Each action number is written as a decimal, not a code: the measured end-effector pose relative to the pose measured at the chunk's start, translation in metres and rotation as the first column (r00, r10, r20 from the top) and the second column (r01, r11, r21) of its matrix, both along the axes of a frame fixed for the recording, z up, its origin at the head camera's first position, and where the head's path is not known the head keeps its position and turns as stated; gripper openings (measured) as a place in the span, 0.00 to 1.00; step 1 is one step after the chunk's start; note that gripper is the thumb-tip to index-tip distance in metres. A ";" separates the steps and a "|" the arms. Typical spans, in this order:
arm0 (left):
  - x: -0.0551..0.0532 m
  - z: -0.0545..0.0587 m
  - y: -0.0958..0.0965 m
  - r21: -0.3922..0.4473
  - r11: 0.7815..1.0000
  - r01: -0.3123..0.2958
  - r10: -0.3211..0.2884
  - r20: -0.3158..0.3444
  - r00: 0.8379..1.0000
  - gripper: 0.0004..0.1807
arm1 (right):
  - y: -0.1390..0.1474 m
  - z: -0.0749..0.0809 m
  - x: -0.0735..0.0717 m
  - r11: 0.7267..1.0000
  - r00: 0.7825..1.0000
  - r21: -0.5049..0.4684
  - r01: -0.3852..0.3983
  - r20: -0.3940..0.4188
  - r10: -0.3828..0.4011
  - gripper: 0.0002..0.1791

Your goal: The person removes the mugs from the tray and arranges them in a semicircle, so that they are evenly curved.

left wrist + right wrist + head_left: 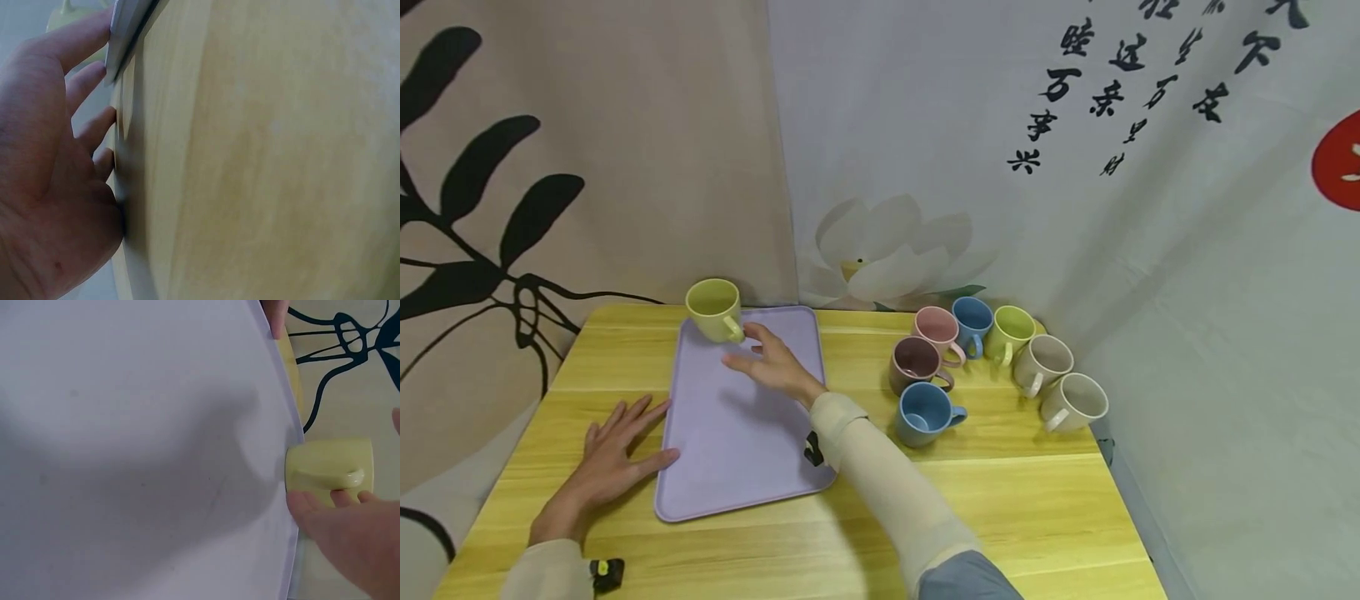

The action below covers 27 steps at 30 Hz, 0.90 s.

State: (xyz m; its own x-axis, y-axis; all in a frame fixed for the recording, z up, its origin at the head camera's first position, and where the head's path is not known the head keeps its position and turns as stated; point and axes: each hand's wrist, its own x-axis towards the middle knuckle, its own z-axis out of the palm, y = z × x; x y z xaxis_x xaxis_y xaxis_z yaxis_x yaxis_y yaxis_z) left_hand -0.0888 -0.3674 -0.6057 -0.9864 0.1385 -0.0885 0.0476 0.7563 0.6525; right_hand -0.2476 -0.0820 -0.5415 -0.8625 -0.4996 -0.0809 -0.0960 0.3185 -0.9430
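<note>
A yellow-green mug (711, 302) stands upright at the far left corner of the lilac tray (737, 467), its handle turned toward the near right. My right hand (778, 364) is just beside that handle, thumb and index finger spread apart with nothing gripped between them. In the right wrist view the fingers overlap the lower side of the mug (328, 453). My left hand (610, 462) rests on the table with fingers spread, its thumb and index fingertips right at the tray's left edge. From the left wrist, the left hand (47, 137) shows straight fingers.
Right of the tray stand several mugs: a near blue one (922, 421), a dark mauve one (910, 379), a pink one (934, 321), a far blue one (967, 321), a yellow-green one (1006, 337) and two off-white ones. A curtain (887, 125) hangs behind the wooden table (1000, 517).
</note>
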 end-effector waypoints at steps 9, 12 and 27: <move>0.001 0.003 0.002 0.011 1.000 0.006 -0.006 -0.012 1.000 0.51 | -0.004 -0.002 -0.008 0.994 0.994 -0.104 -0.030 0.106 0.041 0.45; 0.002 0.003 0.003 0.014 1.000 0.006 -0.006 -0.008 1.000 0.51 | -0.006 -0.001 -0.008 0.991 0.991 -0.135 -0.027 0.128 0.044 0.44; 0.002 0.004 0.002 0.009 1.000 0.008 -0.008 0.000 1.000 0.51 | -0.019 -0.007 0.004 0.953 0.957 -0.102 0.287 0.065 -0.281 0.15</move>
